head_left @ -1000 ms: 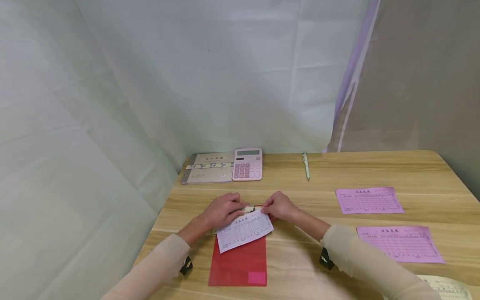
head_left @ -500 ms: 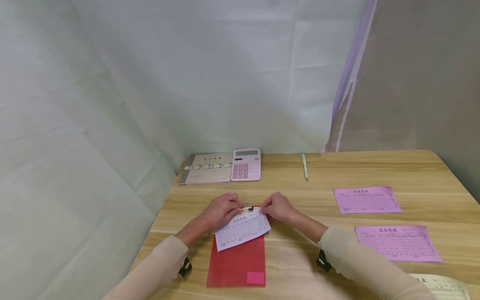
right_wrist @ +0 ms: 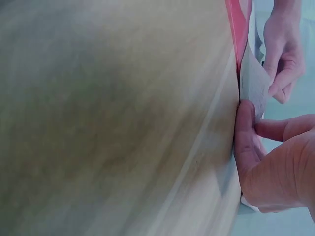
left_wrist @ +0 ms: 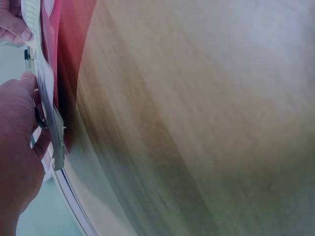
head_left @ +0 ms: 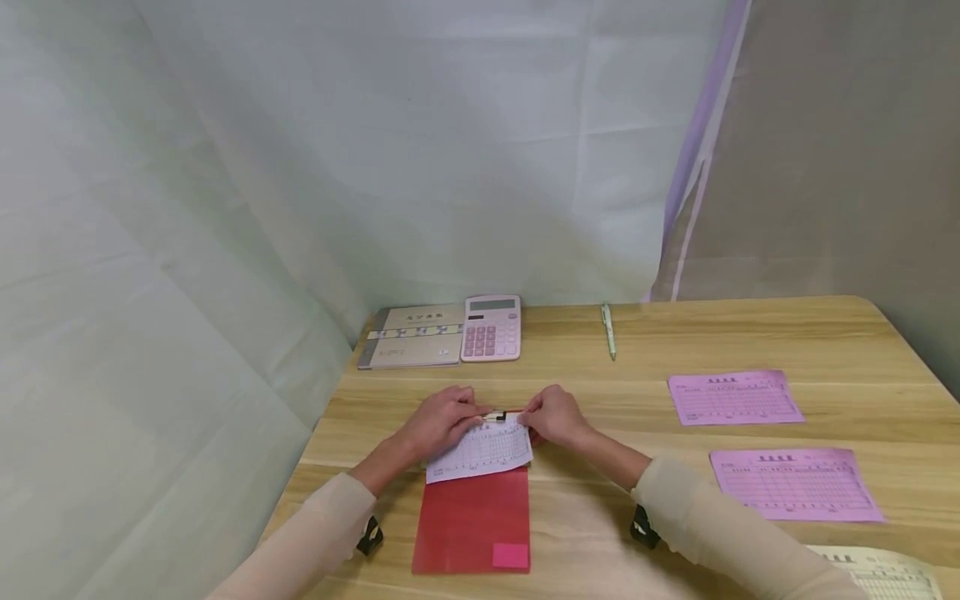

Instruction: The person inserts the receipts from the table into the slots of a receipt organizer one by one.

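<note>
The white form [head_left: 483, 450] was at lower centre of the frame, a bit left of the middle, over the upr part of the red folder [head_left: 472, 518]. Its top edge was next to the metal clip [head_left: 495, 417], and its lwr left corner was lower than the lwr right one, so the sheet was slightly tilted.

The L hand [head_left: 441, 423] was at the left of the clip, w/ bent fingers, and it gripped this clip btwn thumb and fingers. The R hand [head_left: 557, 417] pinched the upr right corner of the form btwn thumb and forefinger; the right wrist view showed fingers on both faces of the paper.

A bright pink label [head_left: 511, 556] was in the lwr right corner of the folder. Upr left on the wooden table [head_left: 585, 542] lay a beige book [head_left: 417, 340], and just beside it, to the right, a pink calculator [head_left: 492, 329]. A light green pen [head_left: 608, 332] lay farther right, near the back edge. At the right of the frame were an upr purple slip [head_left: 736, 398] and a lwr purple slip [head_left: 797, 485], apart from each other; a pale yellow slip [head_left: 892, 571], partly behind the sleeve [head_left: 720, 517], was at lower right.
</note>
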### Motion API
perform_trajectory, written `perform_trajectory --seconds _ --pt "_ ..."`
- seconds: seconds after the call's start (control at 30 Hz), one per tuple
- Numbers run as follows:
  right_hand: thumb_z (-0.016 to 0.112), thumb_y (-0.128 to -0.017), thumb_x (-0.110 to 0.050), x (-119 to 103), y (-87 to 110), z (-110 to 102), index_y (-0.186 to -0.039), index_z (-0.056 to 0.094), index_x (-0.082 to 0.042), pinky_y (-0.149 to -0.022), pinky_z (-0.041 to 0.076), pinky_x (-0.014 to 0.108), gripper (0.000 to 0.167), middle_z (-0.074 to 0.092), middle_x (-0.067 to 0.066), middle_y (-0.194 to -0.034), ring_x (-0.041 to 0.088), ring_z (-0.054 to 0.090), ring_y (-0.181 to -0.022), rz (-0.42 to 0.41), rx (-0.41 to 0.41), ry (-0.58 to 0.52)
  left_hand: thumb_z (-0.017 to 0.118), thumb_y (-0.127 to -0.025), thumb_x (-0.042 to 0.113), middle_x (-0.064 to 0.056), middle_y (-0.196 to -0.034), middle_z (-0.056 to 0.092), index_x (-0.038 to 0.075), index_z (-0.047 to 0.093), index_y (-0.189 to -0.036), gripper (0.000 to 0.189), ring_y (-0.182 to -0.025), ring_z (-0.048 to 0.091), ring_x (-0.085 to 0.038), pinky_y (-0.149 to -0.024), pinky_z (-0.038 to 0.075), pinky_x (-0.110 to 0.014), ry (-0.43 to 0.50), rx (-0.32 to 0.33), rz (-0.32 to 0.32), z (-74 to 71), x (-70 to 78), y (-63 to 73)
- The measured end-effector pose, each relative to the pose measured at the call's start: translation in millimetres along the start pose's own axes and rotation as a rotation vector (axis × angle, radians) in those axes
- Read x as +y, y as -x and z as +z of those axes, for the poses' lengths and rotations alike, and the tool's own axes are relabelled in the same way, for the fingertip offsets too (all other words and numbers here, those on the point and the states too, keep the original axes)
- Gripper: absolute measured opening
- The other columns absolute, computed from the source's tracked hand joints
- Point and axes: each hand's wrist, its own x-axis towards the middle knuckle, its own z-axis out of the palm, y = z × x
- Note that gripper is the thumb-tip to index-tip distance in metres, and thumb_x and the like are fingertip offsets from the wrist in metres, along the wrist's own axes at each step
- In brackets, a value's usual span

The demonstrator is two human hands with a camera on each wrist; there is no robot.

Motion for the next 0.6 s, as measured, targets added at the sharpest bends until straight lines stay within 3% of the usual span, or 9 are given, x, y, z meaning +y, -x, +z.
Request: perform_trajectory --seconds 0.43,0.6 --pt "0.078 -0.095 -0.004 4.4 3.0 8.7 -0.08 0.075 0.001 -0.047 0.055 0.027 0.016 0.068 0.004 -0.059 0.015 0.066 -0.048 -0.036 0.107 0.077 0.069 -0.105 0.027 0.008 -0.087 0.04 0.018 0.077 -0.133 0.03 -0.083 0.043 -0.011 -0.071 0.038 -0.027 -0.004 -0.01 -0.008 1.6 -0.5 2.8" --pt "0.077 -0.095 -0.004 2.1 2.4 5.4 -0.082 0.076 0.002 -0.048 0.057 0.029 0.015 0.069 0.005 -0.061 0.017 0.068 -0.05 -0.029 0.068 0.061 0.074 -0.102 0.032 0.009 -0.088 0.042 0.02 0.077 -0.133 0.034 -0.084 0.044 -0.009 -0.071 0.038 -0.026 0.007 -0.021 -0.043 2.8 -1.7 2.8"
